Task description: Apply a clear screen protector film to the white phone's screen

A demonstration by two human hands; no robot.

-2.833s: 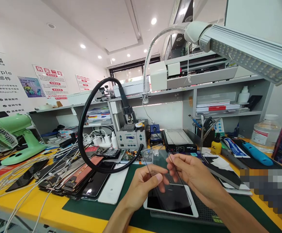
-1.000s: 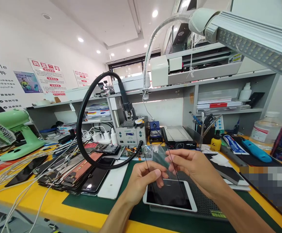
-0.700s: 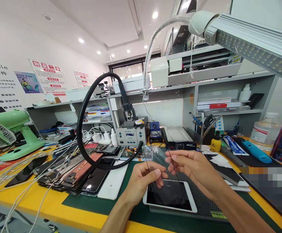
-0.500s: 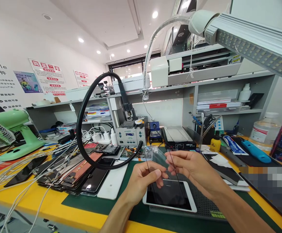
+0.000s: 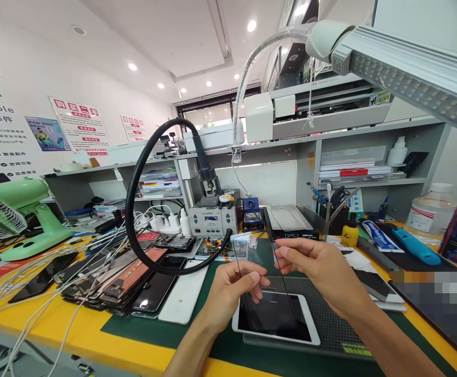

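Between my two hands, a clear glass screen protector (image 5: 255, 255) with thin dark edges stands tilted above the tablet. My left hand (image 5: 231, 294) is closed around its left edge, thumb in front and fingers curled. My right hand (image 5: 315, 267) pinches its right edge between thumb and fingertips. Below lies a white-framed tablet (image 5: 273, 318), its dark screen facing up, partly hidden by my left fingers. The tablet rests on a dark perforated pad (image 5: 333, 314), apart from both hands.
Stacked phone parts (image 5: 122, 280) and a white phone (image 5: 183, 293) lie left on the green mat (image 5: 145, 330). A black hose (image 5: 130, 209) loops from a soldering station (image 5: 211, 219). Cables (image 5: 61, 293) trail at left. A lamp (image 5: 405, 73) hangs above right.
My right hand has shifted slightly right and down along the protector's edge. My left hand stays nearly in place, and the tablet has not moved on the pad.
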